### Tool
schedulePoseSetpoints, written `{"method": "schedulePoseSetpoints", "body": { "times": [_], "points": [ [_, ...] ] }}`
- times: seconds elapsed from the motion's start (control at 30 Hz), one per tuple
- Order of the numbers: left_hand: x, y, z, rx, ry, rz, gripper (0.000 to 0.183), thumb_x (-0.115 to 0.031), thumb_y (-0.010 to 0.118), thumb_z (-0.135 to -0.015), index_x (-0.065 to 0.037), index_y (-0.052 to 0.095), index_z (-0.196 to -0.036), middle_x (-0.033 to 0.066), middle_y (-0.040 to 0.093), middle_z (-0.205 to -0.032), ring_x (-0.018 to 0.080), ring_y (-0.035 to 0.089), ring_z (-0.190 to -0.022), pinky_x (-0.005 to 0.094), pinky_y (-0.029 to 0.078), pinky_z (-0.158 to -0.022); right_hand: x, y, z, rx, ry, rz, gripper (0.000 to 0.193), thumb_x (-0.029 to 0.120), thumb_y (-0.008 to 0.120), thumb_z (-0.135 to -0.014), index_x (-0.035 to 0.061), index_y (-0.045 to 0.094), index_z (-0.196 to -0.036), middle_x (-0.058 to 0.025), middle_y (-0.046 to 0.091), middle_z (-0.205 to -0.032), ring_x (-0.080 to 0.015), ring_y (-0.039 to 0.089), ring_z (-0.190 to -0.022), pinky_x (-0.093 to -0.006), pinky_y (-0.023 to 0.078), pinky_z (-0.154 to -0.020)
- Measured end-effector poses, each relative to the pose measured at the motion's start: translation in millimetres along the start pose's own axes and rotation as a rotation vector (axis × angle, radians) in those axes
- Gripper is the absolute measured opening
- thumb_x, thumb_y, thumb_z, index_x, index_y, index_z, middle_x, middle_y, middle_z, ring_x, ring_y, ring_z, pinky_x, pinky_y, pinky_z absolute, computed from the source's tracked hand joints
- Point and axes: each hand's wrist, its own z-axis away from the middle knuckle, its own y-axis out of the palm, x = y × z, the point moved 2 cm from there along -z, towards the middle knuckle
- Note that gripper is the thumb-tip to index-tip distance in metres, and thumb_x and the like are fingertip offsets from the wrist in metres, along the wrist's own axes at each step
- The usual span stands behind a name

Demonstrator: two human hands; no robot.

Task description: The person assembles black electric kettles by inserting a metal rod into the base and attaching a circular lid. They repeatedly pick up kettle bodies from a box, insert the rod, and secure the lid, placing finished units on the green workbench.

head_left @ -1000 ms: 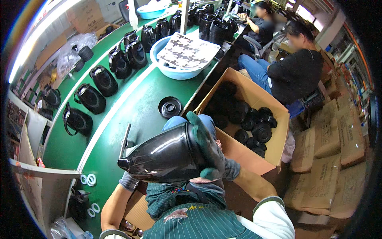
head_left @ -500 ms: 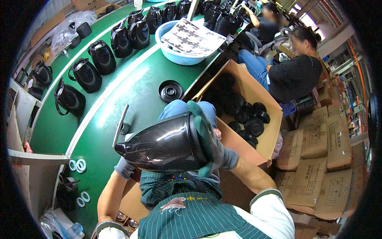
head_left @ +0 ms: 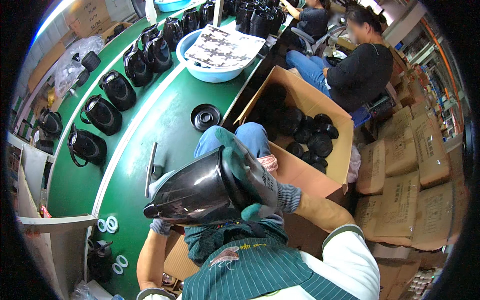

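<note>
A glossy black jug body (head_left: 195, 190) lies on its side above my lap, its narrow end to the left and its wide round end to the right. My right hand (head_left: 256, 177), in a grey and green work glove, is closed over the wide end, thumb on the near side and fingers on the far side. My left hand (head_left: 163, 181) is mostly hidden behind the jug. A bit of its grey glove shows by the narrow end, and it holds the jug from beneath. A black round part (head_left: 205, 117) lies on the green table (head_left: 170, 120) beyond my knees.
Several black jugs (head_left: 101, 115) stand along the left and back. A blue basin (head_left: 215, 75) bears a patterned sheet. An open carton (head_left: 340, 160) of black round parts is right of my knees. White rings (head_left: 111, 224) lie left. A person (head_left: 360, 70) sits beyond the carton, near stacked boxes (head_left: 400, 200).
The jug's wide end has tipped slightly away from me, and my right hand has turned on it, showing more of the glove's back. The whole view has shifted a little.
</note>
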Motion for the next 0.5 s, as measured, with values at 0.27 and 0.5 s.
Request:
{"method": "schedulePoseSetpoints", "body": {
  "times": [0.27,0.5],
  "points": [
    [-110.3,91.0,-6.3,-0.058,0.795,-1.011,0.026,-0.009,0.066,-0.087,-0.001,0.078,-0.109,0.0122,0.078,-0.100,0.0239,0.077,-0.093,0.0365,0.059,-0.089,-148.8,43.1,153.6,-0.379,0.449,-0.750,0.063,0.027,0.045,-0.110,0.0034,0.021,-0.162,-0.0105,0.024,-0.169,-0.0217,0.026,-0.154,-0.0330,0.018,-0.128],
    [-77.2,119.1,-10.9,-0.158,0.704,-1.018,0.047,-0.015,0.075,-0.076,-0.001,0.071,-0.121,0.0196,0.073,-0.109,0.0349,0.073,-0.103,0.0413,0.056,-0.094,-112.7,-74.3,95.6,-0.601,0.792,-0.728,0.047,0.027,0.054,-0.104,-0.0017,0.053,-0.141,-0.0111,0.062,-0.138,-0.0232,0.062,-0.122,-0.0368,0.049,-0.107]
  ]
}}
